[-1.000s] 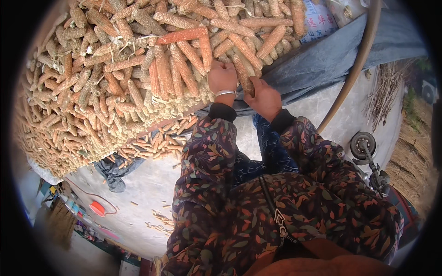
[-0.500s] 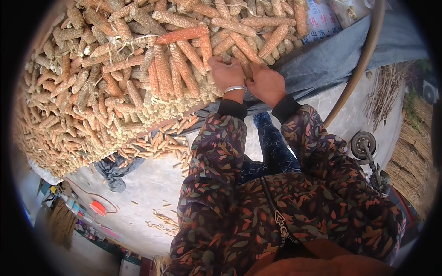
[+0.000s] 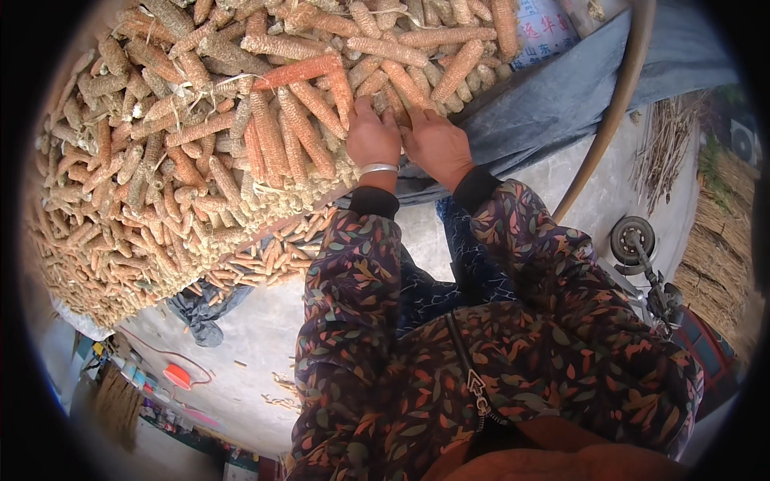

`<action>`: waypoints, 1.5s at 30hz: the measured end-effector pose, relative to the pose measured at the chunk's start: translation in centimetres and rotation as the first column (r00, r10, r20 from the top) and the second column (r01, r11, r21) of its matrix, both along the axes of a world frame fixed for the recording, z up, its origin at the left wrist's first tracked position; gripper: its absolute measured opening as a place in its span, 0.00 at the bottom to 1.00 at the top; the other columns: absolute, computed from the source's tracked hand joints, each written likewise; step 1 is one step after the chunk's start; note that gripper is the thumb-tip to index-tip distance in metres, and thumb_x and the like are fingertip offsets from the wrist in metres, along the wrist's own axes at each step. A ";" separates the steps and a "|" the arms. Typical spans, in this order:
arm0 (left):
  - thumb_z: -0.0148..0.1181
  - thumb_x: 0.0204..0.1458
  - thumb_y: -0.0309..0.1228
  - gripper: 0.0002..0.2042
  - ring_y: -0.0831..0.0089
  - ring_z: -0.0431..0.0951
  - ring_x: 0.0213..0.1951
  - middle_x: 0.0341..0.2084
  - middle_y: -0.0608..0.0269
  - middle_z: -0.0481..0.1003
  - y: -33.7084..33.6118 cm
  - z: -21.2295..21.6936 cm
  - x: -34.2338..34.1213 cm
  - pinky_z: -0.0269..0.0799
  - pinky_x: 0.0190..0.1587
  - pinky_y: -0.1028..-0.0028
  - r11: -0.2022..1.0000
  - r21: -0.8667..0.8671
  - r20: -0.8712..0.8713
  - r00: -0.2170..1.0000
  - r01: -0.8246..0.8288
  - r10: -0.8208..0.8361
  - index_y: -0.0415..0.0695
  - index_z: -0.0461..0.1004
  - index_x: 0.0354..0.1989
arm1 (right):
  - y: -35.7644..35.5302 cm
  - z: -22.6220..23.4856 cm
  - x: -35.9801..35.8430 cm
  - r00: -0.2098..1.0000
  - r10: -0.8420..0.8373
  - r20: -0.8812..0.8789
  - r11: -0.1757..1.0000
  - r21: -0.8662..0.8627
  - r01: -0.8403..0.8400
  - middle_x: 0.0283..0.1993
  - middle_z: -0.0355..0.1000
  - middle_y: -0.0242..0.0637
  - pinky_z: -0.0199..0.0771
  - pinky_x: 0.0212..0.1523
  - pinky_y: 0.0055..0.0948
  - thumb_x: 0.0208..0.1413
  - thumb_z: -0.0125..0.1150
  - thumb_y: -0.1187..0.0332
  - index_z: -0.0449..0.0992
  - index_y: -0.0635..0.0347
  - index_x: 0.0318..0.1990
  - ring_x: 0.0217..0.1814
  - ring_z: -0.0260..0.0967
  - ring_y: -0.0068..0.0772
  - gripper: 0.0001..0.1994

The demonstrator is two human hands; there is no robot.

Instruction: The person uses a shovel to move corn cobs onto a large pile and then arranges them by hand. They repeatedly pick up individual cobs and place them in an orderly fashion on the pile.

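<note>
Both hands, left and right, are clamped together on one cob at the heap's 3 o'clock edge; keep your thumbs pressing along its length, with the tarp beneath.

Location: an outdoor farmyard used for storing and handling a maize harvest. Evidence: a large heap of bare corn cobs fills the upper left of the frame, resting on a grey tarpaulin laid over a pale concrete yard floor. Bundles of dry straw or stalks line the right edge. A small wheeled motor implement stands at the right. Loose cobs and husk scraps lie scattered on the concrete at lower left. Daylight is natural.
</note>
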State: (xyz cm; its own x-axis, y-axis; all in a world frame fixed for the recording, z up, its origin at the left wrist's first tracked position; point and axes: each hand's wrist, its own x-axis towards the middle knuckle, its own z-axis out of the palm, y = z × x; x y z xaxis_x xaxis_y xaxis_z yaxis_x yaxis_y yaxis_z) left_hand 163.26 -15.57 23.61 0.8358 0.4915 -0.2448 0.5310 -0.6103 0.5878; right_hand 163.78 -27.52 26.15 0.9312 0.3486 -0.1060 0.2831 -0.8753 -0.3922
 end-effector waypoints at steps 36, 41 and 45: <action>0.63 0.54 0.40 0.20 0.45 0.81 0.39 0.45 0.48 0.78 0.6 -0.5 -0.7 0.77 0.41 0.52 1.000 -0.006 -0.049 0.998 0.030 -0.030 0.47 0.70 0.53 | -2.2 2.6 5.8 0.980 0.166 0.108 0.978 -0.146 -0.149 0.38 0.76 0.43 0.80 0.32 0.46 0.56 0.57 0.66 0.75 0.49 0.53 0.35 0.79 0.49 0.16; 0.63 0.55 0.42 0.21 0.45 0.82 0.39 0.43 0.47 0.79 0.0 -0.2 0.0 0.77 0.41 0.52 0.998 -0.020 -0.117 0.992 0.052 -0.054 0.46 0.70 0.53 | 0.7 -0.7 10.2 0.967 0.058 0.249 0.992 -0.120 -0.029 0.41 0.75 0.42 0.80 0.32 0.44 0.57 0.60 0.63 0.74 0.50 0.52 0.36 0.78 0.50 0.15; 0.62 0.55 0.43 0.21 0.45 0.82 0.39 0.41 0.47 0.80 -0.2 -0.1 0.0 0.77 0.42 0.52 0.998 -0.009 -0.096 0.993 0.060 -0.061 0.45 0.71 0.54 | 1.2 -1.1 11.0 0.965 0.034 0.261 0.998 -0.052 -0.021 0.41 0.74 0.45 0.79 0.34 0.46 0.55 0.62 0.62 0.76 0.51 0.48 0.36 0.77 0.52 0.14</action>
State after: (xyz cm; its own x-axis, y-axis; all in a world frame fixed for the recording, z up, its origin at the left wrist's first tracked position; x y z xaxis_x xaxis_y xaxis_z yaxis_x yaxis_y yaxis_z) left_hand 163.24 -15.77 23.48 0.8363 0.4388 -0.3286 0.5476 -0.6395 0.5396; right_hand 174.77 -26.34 25.07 0.9188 0.3753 0.1226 0.3947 -0.8816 -0.2590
